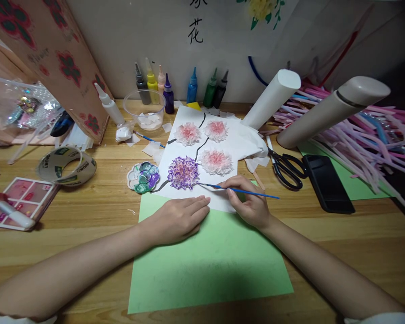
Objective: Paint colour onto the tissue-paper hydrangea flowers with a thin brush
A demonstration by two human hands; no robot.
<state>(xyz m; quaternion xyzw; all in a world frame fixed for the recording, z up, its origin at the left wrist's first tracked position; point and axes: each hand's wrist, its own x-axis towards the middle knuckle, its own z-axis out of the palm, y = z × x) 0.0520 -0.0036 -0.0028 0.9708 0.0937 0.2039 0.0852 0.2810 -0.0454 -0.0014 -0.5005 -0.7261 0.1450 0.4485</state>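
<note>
My right hand [248,201] pinches a thin blue paintbrush [253,192], its tip touching a purple-tinted tissue flower [183,172] on a white sheet [219,200]. Three pink tissue flowers [216,161] lie on the same sheet with black painted stems. My left hand [178,218] lies flat, fingers stretched out, pressing the lower edge of the white sheet where it meets a green paper [209,265]. A small flower-shaped paint palette [143,177] with purple and green paint sits just left of the purple flower.
Paint bottles [168,92] and a clear plastic cup [145,108] stand at the back. Tape rolls [67,165] and a pink tray [22,200] lie left. Black scissors [285,167], a black phone [327,182], two white lamp tubes [327,112] and pink pipe cleaners [367,135] lie right.
</note>
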